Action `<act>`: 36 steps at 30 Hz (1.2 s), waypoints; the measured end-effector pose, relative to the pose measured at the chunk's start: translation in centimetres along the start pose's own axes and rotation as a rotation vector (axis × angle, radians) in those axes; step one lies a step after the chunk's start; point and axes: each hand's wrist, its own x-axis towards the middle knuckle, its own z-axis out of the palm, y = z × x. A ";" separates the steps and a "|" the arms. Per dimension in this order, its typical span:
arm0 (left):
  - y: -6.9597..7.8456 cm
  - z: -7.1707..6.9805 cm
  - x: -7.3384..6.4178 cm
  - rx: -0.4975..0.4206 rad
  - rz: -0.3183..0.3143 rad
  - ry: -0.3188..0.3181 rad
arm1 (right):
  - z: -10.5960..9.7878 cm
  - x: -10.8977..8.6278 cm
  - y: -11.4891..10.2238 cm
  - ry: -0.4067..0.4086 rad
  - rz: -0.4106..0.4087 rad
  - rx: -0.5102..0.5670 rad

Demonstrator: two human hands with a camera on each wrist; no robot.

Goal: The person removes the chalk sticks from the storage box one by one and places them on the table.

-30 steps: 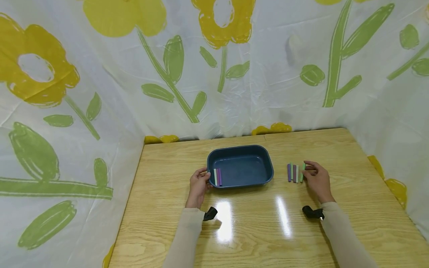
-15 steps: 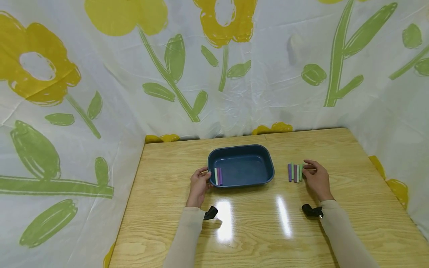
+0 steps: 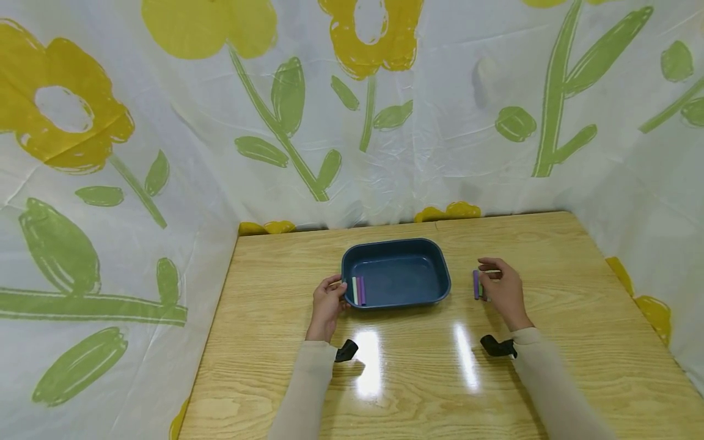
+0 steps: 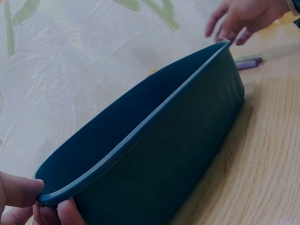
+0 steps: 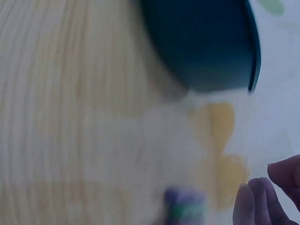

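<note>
A dark blue rectangular tray [image 3: 396,302] stands on the table. My left hand [image 3: 327,302] grips its left corner, thumb over the rim and fingers underneath, as the left wrist view shows. Inside, against the left end, lie several chalk sticks [image 3: 359,291], one pale and the others purple. To the tray's right, my right hand [image 3: 505,293] hovers over a second row of chalk, fingers loosely bent and apart from the thumb, with nothing seen between them. A purple chalk stick [image 3: 476,285] shows at the row's left end. The hand hides most of the others.
The tray and chalk rest on a wooden table [image 3: 418,366]. White sheeting [image 3: 440,134] printed with yellow flowers and green leaves hangs behind the table and on both sides. Each wrist carries a small black camera mount [image 3: 346,351].
The right-hand green chalk stick moved left against its row. My right hand then shifted left and now covers most of that row. My left hand has stayed on the tray corner.
</note>
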 end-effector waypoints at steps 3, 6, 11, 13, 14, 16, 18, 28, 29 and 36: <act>0.0 0.0 0.0 0.002 -0.005 0.006 | 1.3 0.1 -1.4 -0.004 -0.030 0.062; 0.0 0.0 0.1 0.005 -0.014 0.013 | 2.6 0.0 -3.0 0.000 -0.057 0.119; -0.1 0.0 0.1 0.012 -0.022 0.020 | 4.6 -0.5 -5.7 -0.010 -0.085 0.191; -0.1 0.0 0.1 0.012 -0.022 0.019 | 5.4 -0.6 -6.2 -0.026 -0.094 0.208; -0.1 0.0 0.1 0.012 -0.021 0.018 | 5.9 -0.6 -6.2 -0.036 -0.096 0.219; -0.2 0.0 0.2 0.010 -0.020 0.016 | 6.9 -0.6 -6.1 -0.059 -0.101 0.232; -0.2 0.0 0.2 0.011 -0.021 0.015 | 7.9 -0.6 -5.9 -0.082 -0.101 0.238; 0.0 0.0 0.1 0.019 -0.027 0.015 | 12.5 -1.1 -7.6 -0.165 -0.109 0.226; 0.1 0.0 0.1 0.018 -0.027 0.015 | 13.0 -1.1 -7.8 -0.164 -0.111 0.221; 0.0 0.0 0.1 0.014 -0.019 0.012 | 15.4 -1.2 -9.2 -0.198 -0.133 0.193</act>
